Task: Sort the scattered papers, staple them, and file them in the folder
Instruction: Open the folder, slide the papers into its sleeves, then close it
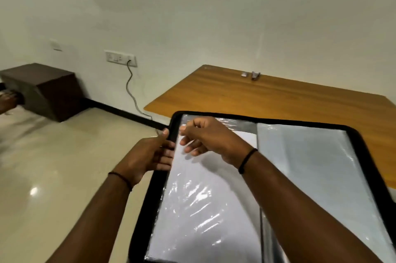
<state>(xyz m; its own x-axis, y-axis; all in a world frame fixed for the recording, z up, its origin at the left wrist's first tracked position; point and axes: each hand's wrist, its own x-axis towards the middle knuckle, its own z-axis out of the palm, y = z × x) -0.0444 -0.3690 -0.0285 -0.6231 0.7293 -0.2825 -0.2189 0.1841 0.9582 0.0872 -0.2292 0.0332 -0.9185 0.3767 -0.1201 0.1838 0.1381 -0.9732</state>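
The black-edged open folder (362, 145) holds glossy, crinkled clear plastic sleeves (199, 209) over matt white paper. The orange-brown wooden table (267, 95) looks smooth with a satin grain, and the cream tiled floor (42, 166) shines glossy.

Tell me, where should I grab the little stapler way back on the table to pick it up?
Probably best to pinch the stapler across its two long sides, near the middle of its body, coming straight down from above. It stands alone on the wooden table, apart from the small box beside it, so nothing blocks your fingers. It is too small here to tell more about its shape.
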